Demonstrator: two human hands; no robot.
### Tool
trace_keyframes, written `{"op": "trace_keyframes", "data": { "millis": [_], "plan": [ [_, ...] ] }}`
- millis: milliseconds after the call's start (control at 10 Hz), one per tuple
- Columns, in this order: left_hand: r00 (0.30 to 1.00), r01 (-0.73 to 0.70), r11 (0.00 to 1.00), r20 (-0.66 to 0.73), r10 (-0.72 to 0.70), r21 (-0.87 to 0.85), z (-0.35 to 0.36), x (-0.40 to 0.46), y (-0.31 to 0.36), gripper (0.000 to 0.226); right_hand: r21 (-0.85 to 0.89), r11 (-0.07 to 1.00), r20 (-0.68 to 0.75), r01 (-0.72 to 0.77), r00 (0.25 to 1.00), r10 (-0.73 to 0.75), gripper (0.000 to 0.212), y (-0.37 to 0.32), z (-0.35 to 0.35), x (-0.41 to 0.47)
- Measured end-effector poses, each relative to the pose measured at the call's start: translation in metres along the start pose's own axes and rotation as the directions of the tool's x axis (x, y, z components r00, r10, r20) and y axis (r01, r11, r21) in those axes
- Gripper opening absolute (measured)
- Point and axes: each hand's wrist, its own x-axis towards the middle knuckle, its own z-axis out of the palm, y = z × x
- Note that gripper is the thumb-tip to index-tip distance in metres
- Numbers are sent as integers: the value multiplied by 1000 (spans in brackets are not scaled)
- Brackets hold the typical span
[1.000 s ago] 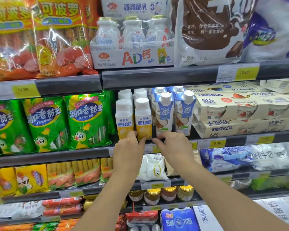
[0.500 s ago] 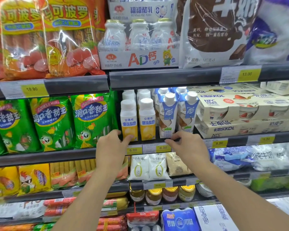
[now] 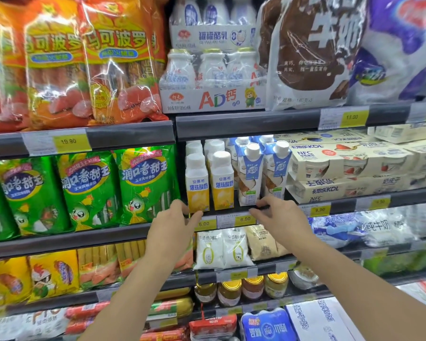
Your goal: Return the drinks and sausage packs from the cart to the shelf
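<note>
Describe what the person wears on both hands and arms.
Nothing shows on either. The left hand and right hand are bare: no gloves, rings, watch or bands in view. Both forearms are uncovered to the frame's bottom edge; no sleeve is visible.

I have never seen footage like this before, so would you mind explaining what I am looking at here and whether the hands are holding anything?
There is no machine: a person wears a camera on their head, looking forward and down, so you see their own two bare arms reaching to a shop shelf. The left hand and right hand are both empty, fingers loosely spread at the shelf edge. Just above them stand two yellow-and-white drink bottles and two blue-and-white drink cartons. Left of those hang green sausage packs, with orange sausage packs on the shelf above. Yellow price tags run along the shelf fronts.
</note>
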Motion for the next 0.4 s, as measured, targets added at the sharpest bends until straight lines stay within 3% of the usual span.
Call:
{"op": "trace_keyframes", "data": {
  "millis": [100,300,400],
  "plan": [
    [990,-83,990,126,69,115,-6,0,-7,30,-17,1000,3,-8,1000,8,45,-3,-2,-7],
    [892,-308,903,421,164,300,-34,6,3,37,-86,995,-11,53,998,-54,43,-14,-19,-23],
    [876,-351,852,457,153,388,-45,3,13,45,-194,973,53,126,992,-118,43,-15,-34,-31]
  ]
}}
